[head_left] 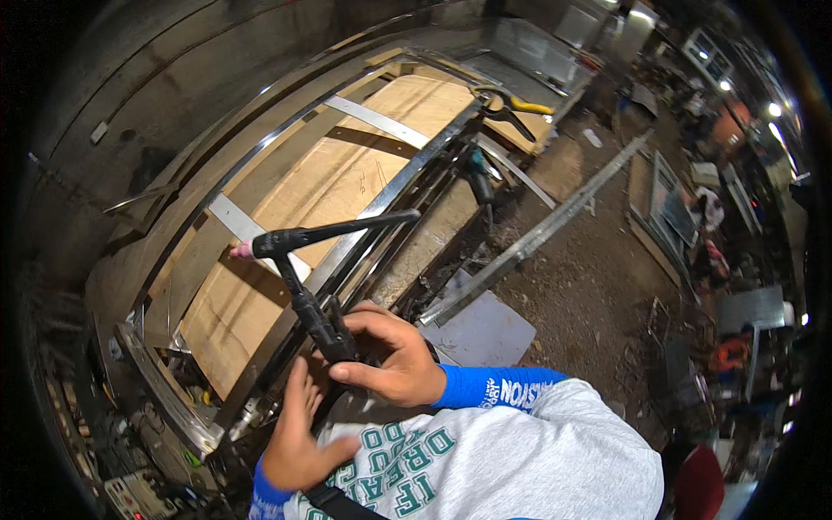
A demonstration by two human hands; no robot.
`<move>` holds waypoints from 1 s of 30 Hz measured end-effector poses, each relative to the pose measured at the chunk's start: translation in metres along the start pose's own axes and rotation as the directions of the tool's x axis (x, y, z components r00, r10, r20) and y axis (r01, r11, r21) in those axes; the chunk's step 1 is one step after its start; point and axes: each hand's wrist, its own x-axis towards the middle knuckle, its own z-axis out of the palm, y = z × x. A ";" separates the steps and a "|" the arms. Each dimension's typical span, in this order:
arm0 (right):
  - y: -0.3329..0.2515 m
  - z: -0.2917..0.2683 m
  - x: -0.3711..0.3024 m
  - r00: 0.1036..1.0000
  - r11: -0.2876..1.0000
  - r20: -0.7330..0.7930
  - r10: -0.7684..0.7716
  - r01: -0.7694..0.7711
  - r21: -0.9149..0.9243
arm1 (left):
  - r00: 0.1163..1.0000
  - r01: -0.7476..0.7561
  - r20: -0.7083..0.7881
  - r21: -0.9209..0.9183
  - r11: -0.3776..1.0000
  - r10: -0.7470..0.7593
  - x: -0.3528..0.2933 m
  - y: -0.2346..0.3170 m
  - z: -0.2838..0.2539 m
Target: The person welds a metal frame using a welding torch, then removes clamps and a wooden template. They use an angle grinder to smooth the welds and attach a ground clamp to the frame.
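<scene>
A black TIG welding torch point(309, 314) with a pink nozzle and a long back cap stands tilted in front of me. My right hand point(397, 357) is closed round the lower part of its handle. Beside the handle's lower end, my left hand point(299, 438) has its fingers stretched out and its thumb apart; whether it touches the cable is hidden. Beyond the torch lies a long shiny metal frame point(451, 130) with flat metal crossbars point(379, 120), over a light wooden board point(347, 178).
A clamp with yellow handles point(520, 105) sits at the frame's far right corner. On the dirt floor are a long metal bar point(546, 232) and a pale sheet point(490, 325). Scrap and small frames point(666, 204) crowd the right. At lower left is a control box point(139, 498).
</scene>
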 end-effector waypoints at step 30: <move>0.048 -0.565 0.247 0.660 0.672 0.172 0.731 -0.741 -0.012 | 0.348 -0.314 -0.859 0.271 0.910 0.376 0.094 0.010 0.146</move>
